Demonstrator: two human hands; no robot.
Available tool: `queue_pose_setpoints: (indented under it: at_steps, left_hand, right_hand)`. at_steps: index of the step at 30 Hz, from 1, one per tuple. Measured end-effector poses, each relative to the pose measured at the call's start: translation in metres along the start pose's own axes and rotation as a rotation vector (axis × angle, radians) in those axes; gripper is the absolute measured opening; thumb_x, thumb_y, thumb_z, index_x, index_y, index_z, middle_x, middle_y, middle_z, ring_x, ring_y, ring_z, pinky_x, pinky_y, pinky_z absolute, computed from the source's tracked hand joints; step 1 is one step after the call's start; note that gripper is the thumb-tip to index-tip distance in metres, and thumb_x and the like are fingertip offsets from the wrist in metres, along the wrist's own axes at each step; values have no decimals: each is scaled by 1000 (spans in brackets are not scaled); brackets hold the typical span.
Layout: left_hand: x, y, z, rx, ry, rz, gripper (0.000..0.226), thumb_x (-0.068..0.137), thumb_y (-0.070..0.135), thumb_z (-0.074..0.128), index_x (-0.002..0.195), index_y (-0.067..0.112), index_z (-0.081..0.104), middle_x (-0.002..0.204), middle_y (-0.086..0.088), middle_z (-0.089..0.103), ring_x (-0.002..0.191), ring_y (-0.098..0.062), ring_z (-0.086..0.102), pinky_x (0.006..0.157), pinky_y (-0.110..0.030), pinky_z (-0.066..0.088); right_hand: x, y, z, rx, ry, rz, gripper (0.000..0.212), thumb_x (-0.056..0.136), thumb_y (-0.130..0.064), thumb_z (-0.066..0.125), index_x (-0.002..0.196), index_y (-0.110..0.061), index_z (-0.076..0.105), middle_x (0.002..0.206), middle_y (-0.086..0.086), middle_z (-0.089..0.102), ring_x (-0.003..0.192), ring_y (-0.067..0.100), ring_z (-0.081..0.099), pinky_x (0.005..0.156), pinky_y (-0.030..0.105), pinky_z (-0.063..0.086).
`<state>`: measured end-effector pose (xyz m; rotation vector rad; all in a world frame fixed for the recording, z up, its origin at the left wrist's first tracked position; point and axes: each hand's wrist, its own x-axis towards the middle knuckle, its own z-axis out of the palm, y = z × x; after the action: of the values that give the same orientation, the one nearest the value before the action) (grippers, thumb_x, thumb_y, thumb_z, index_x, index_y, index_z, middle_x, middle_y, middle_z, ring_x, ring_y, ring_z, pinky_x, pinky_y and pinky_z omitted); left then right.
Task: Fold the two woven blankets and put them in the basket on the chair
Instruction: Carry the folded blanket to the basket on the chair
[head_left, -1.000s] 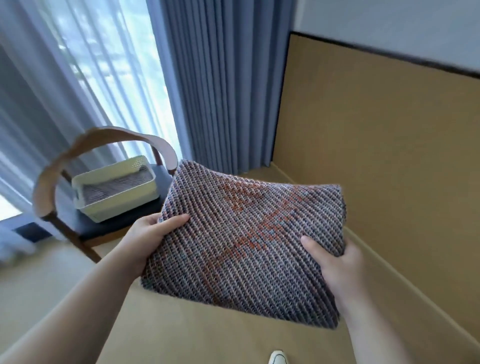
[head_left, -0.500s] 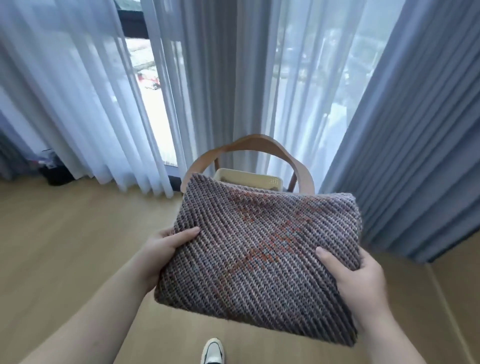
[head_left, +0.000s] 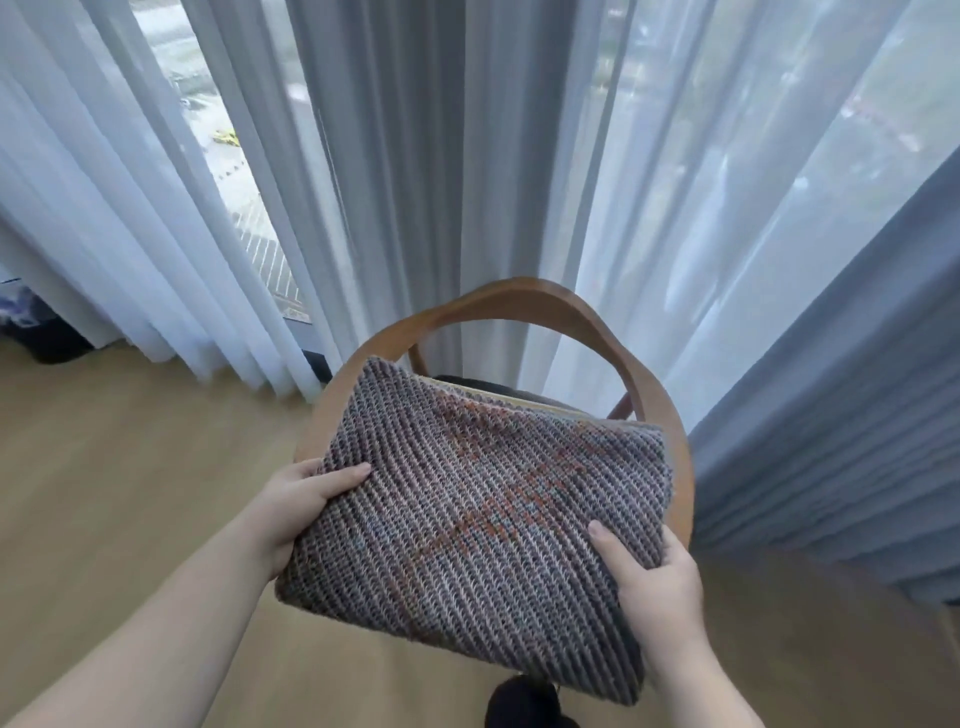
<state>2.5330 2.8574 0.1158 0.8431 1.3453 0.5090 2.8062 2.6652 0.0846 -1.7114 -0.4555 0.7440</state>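
A folded woven blanket (head_left: 467, 509), grey-brown with an orange diamond pattern, is held flat in front of me above the chair (head_left: 524, 301). My left hand (head_left: 296, 504) grips its left edge, thumb on top. My right hand (head_left: 654, 582) grips its near right corner, thumb on top. The blanket covers almost all of the basket (head_left: 519, 401); only a thin pale strip of its far rim shows past the blanket's far edge. The other blanket is hidden.
The chair has a curved wooden backrest and a dark seat, standing against sheer white curtains (head_left: 363, 182). A grey-blue curtain (head_left: 831, 415) hangs to the right. Wooden floor (head_left: 130, 467) spreads to the left. A dark shape (head_left: 524, 701) sits at the bottom edge.
The view swung left from the tan wall to face the chair and drew closer. The blanket, held in both hands, now hovers over the chair and hides the basket.
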Motion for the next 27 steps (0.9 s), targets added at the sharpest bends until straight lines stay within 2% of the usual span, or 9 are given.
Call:
queue_pose_setpoints:
  at_steps: [3, 7, 9, 11, 16, 21, 27]
  left_hand:
    - [68, 0, 22, 23, 60, -38, 39, 86, 12, 73, 120, -4, 62, 105, -26, 73, 97, -41, 71, 91, -51, 54]
    - [138, -5, 35, 42, 117, -126, 38, 87, 13, 73, 121, -1, 63, 106, -23, 74, 99, -41, 71, 97, -57, 51]
    - [165, -6, 36, 48, 133, -172, 39, 87, 15, 73, 122, 1, 63, 107, -22, 74, 100, -41, 71, 99, -58, 50]
    - [185, -7, 34, 49, 140, -207, 40, 87, 16, 72, 123, 3, 63, 108, -20, 74, 101, -40, 71, 99, -58, 50]
    - [233, -7, 32, 72, 122, -285, 62, 71, 21, 79, 127, 2, 60, 111, -19, 74, 101, -40, 71, 98, -57, 50]
    - [264, -4, 37, 153, 131, -338, 48, 86, 18, 75, 127, 2, 59, 111, -16, 73, 101, -37, 71, 96, -54, 52]
    - [269, -9, 55, 332, 8, -301, 29, 96, 27, 64, 123, 23, 55, 110, 0, 69, 103, -25, 66, 91, -42, 52]
  right_hand:
    - [71, 29, 18, -6, -89, 59, 38, 78, -19, 83, 113, -14, 69, 103, -9, 73, 99, 13, 69, 98, 48, 52]
    - [131, 59, 43, -56, -136, 158, 42, 73, -44, 84, 110, -34, 69, 113, -8, 71, 107, 15, 67, 98, 47, 52]
    - [153, 66, 54, -79, -148, 211, 32, 75, -40, 83, 104, -38, 68, 109, -13, 71, 105, 11, 66, 97, 43, 52]
    - [169, 67, 66, -79, -170, 263, 28, 79, -31, 81, 102, -35, 67, 102, -17, 72, 98, 4, 66, 93, 36, 53]
    - [199, 81, 94, -95, -151, 347, 31, 82, -28, 79, 107, -35, 63, 104, -16, 69, 96, 2, 65, 83, 27, 51]
    - [206, 99, 105, -136, -57, 497, 46, 80, -32, 80, 122, -25, 62, 112, -10, 69, 102, 13, 65, 95, 40, 52]
    - [199, 109, 104, -214, 24, 577, 33, 83, -29, 78, 113, -26, 66, 107, -8, 71, 101, 17, 67, 97, 46, 52]
